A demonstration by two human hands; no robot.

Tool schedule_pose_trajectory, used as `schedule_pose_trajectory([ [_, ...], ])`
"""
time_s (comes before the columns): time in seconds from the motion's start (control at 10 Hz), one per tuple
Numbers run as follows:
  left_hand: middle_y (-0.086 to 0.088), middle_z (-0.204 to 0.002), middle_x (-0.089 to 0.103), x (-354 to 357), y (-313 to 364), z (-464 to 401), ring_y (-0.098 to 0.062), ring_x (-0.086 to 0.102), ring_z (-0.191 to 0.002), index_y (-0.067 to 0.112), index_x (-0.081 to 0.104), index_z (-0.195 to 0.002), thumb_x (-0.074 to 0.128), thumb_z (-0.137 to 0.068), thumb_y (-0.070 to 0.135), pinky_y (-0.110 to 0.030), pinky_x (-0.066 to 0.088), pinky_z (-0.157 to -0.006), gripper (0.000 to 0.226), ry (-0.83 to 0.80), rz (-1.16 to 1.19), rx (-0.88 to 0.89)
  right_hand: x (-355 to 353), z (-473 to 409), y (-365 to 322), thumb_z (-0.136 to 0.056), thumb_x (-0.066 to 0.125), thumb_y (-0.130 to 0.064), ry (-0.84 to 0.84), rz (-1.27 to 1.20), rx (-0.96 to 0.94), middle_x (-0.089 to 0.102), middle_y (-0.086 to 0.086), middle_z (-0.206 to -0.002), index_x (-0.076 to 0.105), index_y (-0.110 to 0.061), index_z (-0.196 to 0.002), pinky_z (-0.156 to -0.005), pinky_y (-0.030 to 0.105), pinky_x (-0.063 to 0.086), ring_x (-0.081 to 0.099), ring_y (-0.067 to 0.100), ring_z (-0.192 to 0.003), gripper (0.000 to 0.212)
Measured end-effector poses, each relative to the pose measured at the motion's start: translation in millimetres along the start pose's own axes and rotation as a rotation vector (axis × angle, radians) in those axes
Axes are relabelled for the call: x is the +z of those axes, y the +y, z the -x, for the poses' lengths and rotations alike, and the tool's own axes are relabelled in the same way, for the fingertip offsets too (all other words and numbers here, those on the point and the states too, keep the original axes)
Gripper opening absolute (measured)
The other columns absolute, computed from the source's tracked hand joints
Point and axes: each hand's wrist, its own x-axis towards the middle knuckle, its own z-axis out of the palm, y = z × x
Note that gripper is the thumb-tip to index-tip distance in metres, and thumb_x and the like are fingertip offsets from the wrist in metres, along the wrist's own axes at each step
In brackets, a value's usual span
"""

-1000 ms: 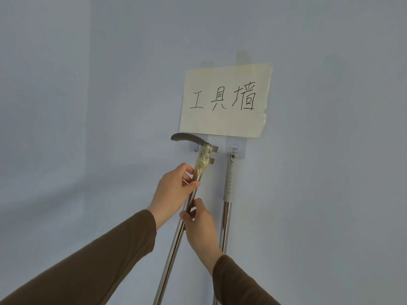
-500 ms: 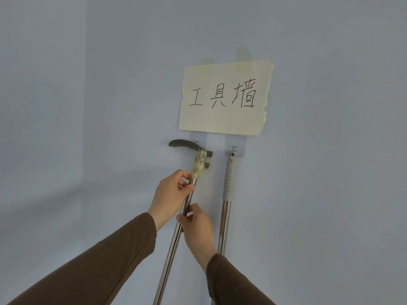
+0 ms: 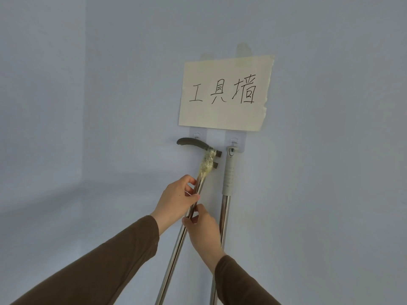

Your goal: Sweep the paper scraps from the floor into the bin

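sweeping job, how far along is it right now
Barely started. Nothing looks swept: no scraps, floor or bin are in view. In hand: the left hand and right hand both grip the metal pole with the dark curved handle, tilted just below its wall hook. The second pole hangs on its own hook. All the sweeping is left.

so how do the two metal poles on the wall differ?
The left pole leans, its top tilted right; the right pole hangs nearly straight. The left pole ends in a dark curved handle with a tape-wrapped joint; the right pole has a straight grey grip. The left hand and right hand grip the left pole; nothing holds the right pole. Both shafts are shiny metal.
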Motion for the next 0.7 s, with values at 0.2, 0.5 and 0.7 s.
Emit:
schedule_pose_trajectory([
  [0.2,0.008,-0.1,0.067,6,-1,6,-0.009,0.066,-0.089,0.03,0.055,-0.117,0.07,-0.089,0.028,-0.023,0.053,-0.08,0.031,-0.023,0.001,-0.003,-5,10,4,-0.095,0.06,-0.037,-0.005,0.059,0.001,0.066,-0.01,-0.092,0.051,-0.027,-0.128,-0.06,0.01,0.046,0.06,0.004,-0.066,0.036],
  [0.5,0.006,-0.106,0.065,0,-7,13,-0.009,0.065,-0.092,0.031,0.052,-0.12,0.07,-0.089,0.032,-0.025,0.053,-0.081,0.037,-0.027,-0.022,-0.014,-37,29,-5,-0.096,0.056,-0.044,0.056,0.279,-0.096,0.068,-0.007,-0.086,0.042,-0.029,-0.135,-0.076,0.025,0.058,0.067,0.01,-0.078,0.044],
  [0.7,0.009,-0.114,0.057,-14,-13,24,-0.009,0.059,-0.102,0.033,0.048,-0.122,0.072,-0.088,0.034,-0.027,0.053,-0.086,0.042,0.003,-0.076,0.014,-74,42,-14,-0.096,0.056,-0.043,0.011,0.17,-0.147,0.064,-0.012,-0.091,0.051,-0.029,-0.125,-0.072,0.017,0.05,0.062,0.004,-0.081,0.033],
])
